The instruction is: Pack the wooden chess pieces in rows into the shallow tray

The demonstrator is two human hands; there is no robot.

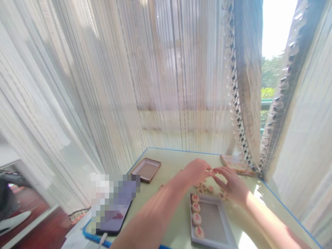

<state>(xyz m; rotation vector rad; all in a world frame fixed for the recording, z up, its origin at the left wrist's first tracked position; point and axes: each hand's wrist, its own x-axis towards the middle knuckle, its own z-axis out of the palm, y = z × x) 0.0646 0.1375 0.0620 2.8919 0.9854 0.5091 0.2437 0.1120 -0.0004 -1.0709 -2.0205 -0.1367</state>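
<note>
My left hand (199, 169) and my right hand (230, 182) meet above the far part of the table, fingertips pinched together. Between them a small round Chinese chess piece (212, 172) partly shows, mostly covered by the fingers. Just below lie several loose Chinese chess pieces (203, 187), some with dark characters and some partly hidden by my hands. Closer to me, a shallow grey box tray (225, 221) holds a column of pieces with red characters (196, 218) along its left side. My left forearm crosses over the table and hides part of it.
An open, shallow box lid (146, 169) lies at the far left of the table (176, 157). A flat printed box (234, 163) is at the far right by the curtain (168, 86). A phone (116, 214), partly pixelated, with a cable, rests at the near left edge.
</note>
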